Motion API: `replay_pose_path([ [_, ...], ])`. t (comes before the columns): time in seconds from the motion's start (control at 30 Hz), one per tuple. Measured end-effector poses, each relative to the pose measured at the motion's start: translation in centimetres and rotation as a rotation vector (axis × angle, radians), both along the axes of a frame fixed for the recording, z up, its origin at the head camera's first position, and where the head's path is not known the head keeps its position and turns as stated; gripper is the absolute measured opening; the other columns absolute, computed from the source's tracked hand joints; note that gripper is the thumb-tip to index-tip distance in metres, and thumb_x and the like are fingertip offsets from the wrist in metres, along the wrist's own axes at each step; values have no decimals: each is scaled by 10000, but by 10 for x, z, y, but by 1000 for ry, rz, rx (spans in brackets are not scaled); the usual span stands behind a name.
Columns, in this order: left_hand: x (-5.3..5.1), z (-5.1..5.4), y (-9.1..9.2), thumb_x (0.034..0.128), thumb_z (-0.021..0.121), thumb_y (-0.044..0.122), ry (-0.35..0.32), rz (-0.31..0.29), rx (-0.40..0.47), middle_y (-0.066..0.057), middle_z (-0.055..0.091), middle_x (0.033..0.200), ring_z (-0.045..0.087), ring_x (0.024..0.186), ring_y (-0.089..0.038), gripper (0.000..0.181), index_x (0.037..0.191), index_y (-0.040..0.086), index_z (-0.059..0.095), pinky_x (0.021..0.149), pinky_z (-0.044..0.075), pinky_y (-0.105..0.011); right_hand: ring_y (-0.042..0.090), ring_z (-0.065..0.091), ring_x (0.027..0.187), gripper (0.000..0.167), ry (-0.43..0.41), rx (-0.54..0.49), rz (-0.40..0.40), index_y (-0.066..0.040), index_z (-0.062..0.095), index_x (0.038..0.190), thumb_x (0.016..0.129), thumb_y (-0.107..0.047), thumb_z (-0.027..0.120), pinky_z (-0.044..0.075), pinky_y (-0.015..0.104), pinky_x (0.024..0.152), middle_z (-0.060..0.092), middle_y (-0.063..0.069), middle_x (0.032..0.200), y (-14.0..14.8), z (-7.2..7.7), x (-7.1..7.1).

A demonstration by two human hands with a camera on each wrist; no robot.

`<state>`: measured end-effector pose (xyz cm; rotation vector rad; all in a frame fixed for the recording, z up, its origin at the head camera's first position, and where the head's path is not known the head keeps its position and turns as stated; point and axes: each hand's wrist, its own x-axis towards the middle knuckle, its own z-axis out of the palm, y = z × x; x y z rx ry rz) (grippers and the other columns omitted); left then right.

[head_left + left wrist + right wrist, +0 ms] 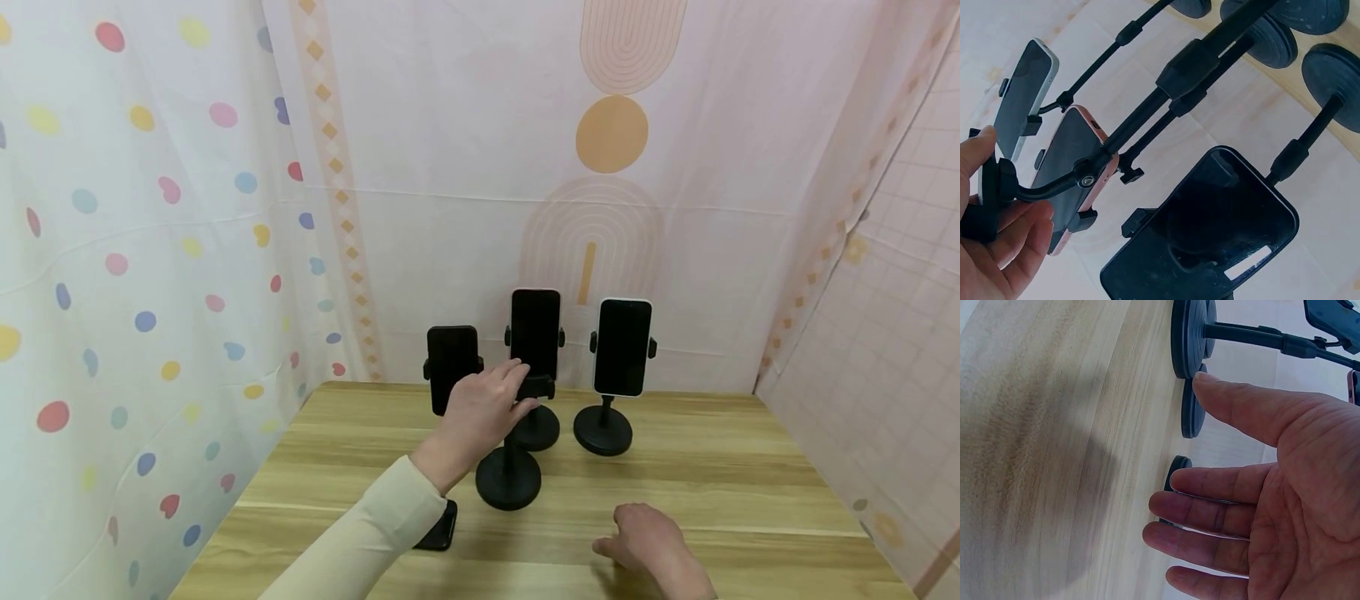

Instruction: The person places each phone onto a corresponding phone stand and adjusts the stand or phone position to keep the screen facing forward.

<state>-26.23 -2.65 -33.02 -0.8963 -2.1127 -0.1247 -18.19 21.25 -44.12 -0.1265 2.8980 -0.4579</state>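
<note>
My left hand grips the black clamp head of the nearest phone stand, whose round base rests on the table. In the left wrist view, the thumb and curled fingers hold the clamp at the end of its bent neck, and no phone shows in it. My right hand hovers low over the wood at the front right, its fingers extended and apart, holding nothing. A dark phone lies flat on the table, partly covered by the left sleeve.
Behind stand three more stands with phones clamped upright: a black phone at left, a pink-edged phone in the middle, and a white-edged phone at right. The wooden table ends at a hanging patterned cloth.
</note>
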Motion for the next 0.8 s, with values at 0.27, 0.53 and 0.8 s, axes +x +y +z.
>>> replay_pose_path([
  [0.27, -4, -1, 1, 836, 813, 351, 22, 24, -37, -136, 706, 1144, 726, 845, -195, 455, 1132, 31, 682, 658, 572, -287, 337, 626, 908, 491, -3, -11, -6, 53, 671, 1050, 850, -386, 763, 502, 510, 827, 665, 121, 949, 1, -1, 1],
  [0.53, -1, 2, 2, 802, 852, 296, 8, 16, -45, -123, 708, 1104, 708, 777, -182, 445, 1098, 20, 667, 628, 562, -278, 288, 615, 845, 450, -35, -33, -9, 36, 673, 1028, 855, -369, 762, 508, 491, 801, 653, 89, 906, 1, 0, 0],
  [0.8, 0, 8, 3, 810, 847, 285, -55, 41, -81, -53, 697, 935, 656, 672, -133, 376, 1022, 29, 670, 583, 526, -235, 311, 626, 882, 485, -62, -36, -16, 51, 668, 1071, 862, -378, 757, 506, 502, 820, 660, 103, 935, 0, 0, -1],
])
